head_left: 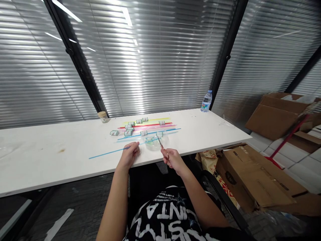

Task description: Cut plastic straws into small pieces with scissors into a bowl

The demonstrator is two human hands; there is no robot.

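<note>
Near the table's front edge my left hand [130,154] is closed around a long thin blue strip [105,154], which sticks out far to the left and also reaches right over a clear bowl [164,144]. My right hand [173,159] grips copper-handled scissors [162,146]. Their blades point up and left, beside the strip's right end above the bowl; whether they touch it I cannot tell. Small blue and greenish pieces [151,141] lie in the bowl. Behind it, red strips [145,125], yellow strips [162,119] and more blue strips [174,129] lie in rows.
Several small patterned bundles [114,133] sit on and around the strips. A lidded jar [102,116] stands at the back left, and a water bottle [206,101] at the back right of the white table [75,142]. Cardboard boxes [253,174] fill the floor at right.
</note>
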